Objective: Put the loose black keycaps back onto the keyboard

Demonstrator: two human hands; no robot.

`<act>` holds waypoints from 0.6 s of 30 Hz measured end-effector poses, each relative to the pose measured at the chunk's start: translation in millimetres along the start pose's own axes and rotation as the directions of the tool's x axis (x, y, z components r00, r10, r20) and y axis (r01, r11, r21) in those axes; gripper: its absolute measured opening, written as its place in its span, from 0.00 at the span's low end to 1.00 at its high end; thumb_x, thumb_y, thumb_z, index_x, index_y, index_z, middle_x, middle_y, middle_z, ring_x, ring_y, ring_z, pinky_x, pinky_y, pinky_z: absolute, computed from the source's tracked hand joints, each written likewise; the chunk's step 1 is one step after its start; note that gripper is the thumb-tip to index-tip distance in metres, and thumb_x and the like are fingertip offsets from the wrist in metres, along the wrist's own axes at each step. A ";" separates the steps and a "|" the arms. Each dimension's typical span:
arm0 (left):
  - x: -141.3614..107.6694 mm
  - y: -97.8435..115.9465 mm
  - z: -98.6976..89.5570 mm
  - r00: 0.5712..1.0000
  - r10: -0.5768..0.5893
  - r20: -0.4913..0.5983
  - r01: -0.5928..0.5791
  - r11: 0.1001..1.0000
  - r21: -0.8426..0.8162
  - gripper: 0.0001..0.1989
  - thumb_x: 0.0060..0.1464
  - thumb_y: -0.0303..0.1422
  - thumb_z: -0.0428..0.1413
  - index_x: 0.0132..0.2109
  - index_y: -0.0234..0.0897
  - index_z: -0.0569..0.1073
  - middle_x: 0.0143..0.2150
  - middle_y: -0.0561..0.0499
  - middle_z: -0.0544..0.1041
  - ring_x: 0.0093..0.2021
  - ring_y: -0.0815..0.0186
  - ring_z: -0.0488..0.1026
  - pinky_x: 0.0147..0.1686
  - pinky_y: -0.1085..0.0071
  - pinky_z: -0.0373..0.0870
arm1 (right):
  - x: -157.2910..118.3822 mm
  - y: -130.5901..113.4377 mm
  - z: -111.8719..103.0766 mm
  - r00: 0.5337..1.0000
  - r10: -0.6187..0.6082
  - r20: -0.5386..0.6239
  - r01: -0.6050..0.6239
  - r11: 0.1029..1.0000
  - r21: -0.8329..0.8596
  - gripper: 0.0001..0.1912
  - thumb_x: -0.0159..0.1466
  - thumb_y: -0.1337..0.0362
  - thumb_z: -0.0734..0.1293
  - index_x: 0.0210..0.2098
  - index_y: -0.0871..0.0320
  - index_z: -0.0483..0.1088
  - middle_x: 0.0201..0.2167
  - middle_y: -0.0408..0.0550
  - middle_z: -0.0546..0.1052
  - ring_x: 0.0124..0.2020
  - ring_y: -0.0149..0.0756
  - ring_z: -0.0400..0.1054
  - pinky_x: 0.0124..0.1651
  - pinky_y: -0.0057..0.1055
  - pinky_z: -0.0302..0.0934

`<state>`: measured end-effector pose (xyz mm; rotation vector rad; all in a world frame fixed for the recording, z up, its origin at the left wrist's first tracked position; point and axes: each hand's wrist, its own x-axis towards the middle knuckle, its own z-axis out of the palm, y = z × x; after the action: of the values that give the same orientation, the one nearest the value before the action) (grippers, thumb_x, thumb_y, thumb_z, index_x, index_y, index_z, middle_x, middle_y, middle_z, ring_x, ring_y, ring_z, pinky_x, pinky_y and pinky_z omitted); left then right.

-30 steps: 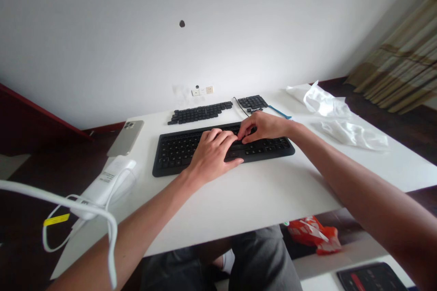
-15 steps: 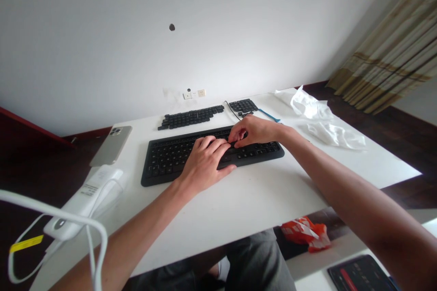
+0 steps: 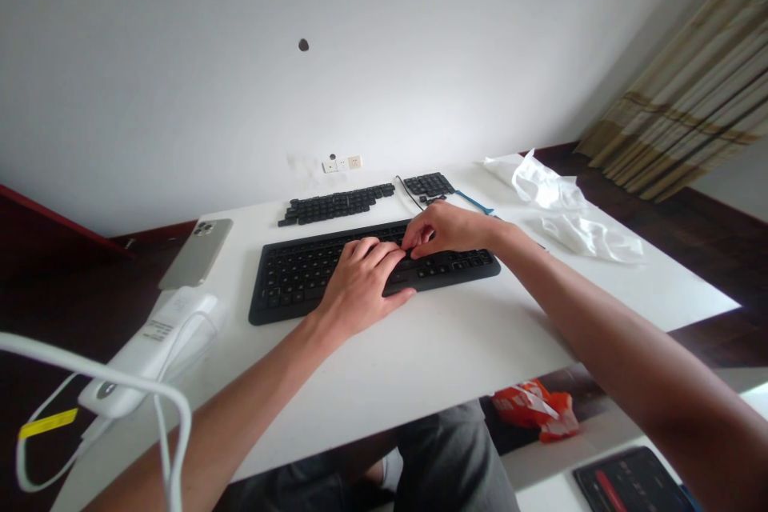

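A black keyboard (image 3: 288,280) lies across the white table (image 3: 420,344). My left hand (image 3: 360,288) rests flat on its middle, fingers spread over the keys. My right hand (image 3: 450,228) hovers at the keyboard's upper right part, thumb and fingertips pinched together on a key there; the key itself is hidden by the fingers. Behind the keyboard lie a long row of loose black keycaps (image 3: 336,204) and a smaller block of keycaps (image 3: 427,185).
A phone (image 3: 197,253) lies face down at the left. A white device (image 3: 150,348) with a white cable (image 3: 162,416) sits near the left front corner. Crumpled plastic bags (image 3: 552,188) lie at the right. A blue tool (image 3: 474,202) lies behind my right hand.
The view has shifted a little to the right since a second ago. Both hands stay at the same spots on the keyboard; the right fingers remain pinched.
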<state>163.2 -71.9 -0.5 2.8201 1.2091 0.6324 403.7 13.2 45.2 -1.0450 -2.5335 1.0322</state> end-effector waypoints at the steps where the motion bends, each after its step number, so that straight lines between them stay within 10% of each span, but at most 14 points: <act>1: 0.0 0.3 -0.2 1.000 0.002 0.001 -0.002 1.000 -0.001 0.25 0.63 0.45 0.63 0.62 0.38 0.74 0.63 0.45 0.77 0.61 0.50 0.68 0.61 0.51 0.64 | -0.1 -1.2 0.0 1.000 0.001 0.000 -0.001 1.000 -0.008 0.09 0.59 0.62 0.75 0.39 0.51 0.85 0.35 0.41 0.86 0.39 0.39 0.79 0.45 0.31 0.71; 12: 1.1 2.3 -1.7 1.000 0.003 0.009 -0.003 1.000 -0.006 0.24 0.64 0.43 0.63 0.62 0.38 0.74 0.63 0.45 0.77 0.61 0.49 0.68 0.61 0.50 0.65 | -2.0 0.9 -4.9 0.998 -0.062 -0.007 0.061 0.997 -0.057 0.09 0.61 0.56 0.76 0.39 0.51 0.84 0.38 0.43 0.85 0.40 0.38 0.78 0.45 0.31 0.69; 15: 0.2 2.2 -0.9 1.000 0.000 0.005 0.000 1.000 -0.004 0.24 0.63 0.43 0.63 0.62 0.39 0.74 0.63 0.45 0.77 0.62 0.49 0.68 0.62 0.50 0.65 | -8.5 14.8 -22.0 0.972 0.000 -0.234 -0.031 0.991 -0.131 0.12 0.63 0.52 0.74 0.39 0.51 0.84 0.38 0.44 0.85 0.39 0.39 0.78 0.46 0.33 0.69; 18: -0.5 2.5 0.1 1.000 0.006 -0.006 -0.006 1.000 -0.004 0.24 0.63 0.42 0.63 0.63 0.40 0.74 0.63 0.45 0.76 0.63 0.49 0.68 0.63 0.49 0.64 | -20.5 38.0 -45.9 0.822 0.110 -0.559 -0.264 0.943 -0.202 0.14 0.66 0.52 0.70 0.40 0.53 0.84 0.36 0.49 0.85 0.40 0.43 0.78 0.46 0.37 0.69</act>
<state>164.6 -74.0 -0.4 2.8221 1.1992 0.6425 458.7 42.5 54.5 -1.4461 -2.1549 0.3363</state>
